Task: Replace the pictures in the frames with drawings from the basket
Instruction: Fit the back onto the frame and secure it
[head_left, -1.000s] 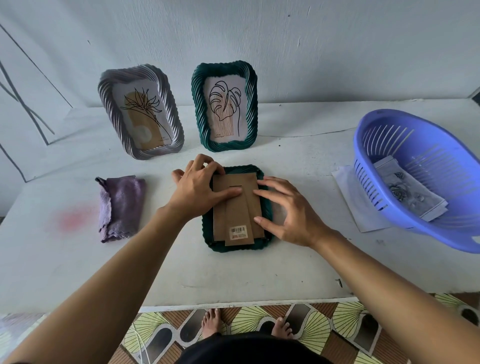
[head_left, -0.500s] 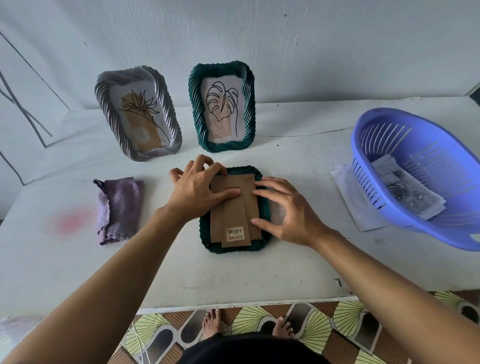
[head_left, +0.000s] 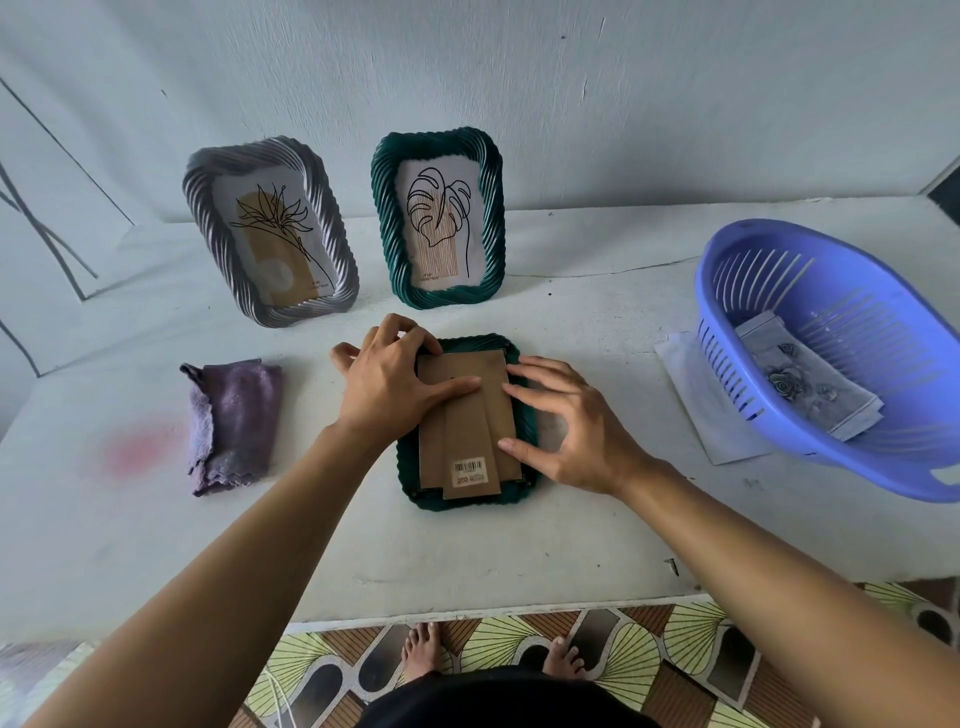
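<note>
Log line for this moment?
object: face-down green frame | left hand: on backing top-left | right hand: fingertips on right edge | drawings: in basket

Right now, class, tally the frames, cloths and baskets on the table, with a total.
Frames: 3 (grey, green upright, green face-down)
Cloths: 1
Baskets: 1
Total: 5

Folded purple cloth (head_left: 231, 423), white table (head_left: 156, 545), patterned tiled floor (head_left: 493, 649)

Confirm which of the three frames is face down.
The near green frame, lying flat with cardboard back up; the grey frame and far green frame stand upright, pictures showing.
</note>
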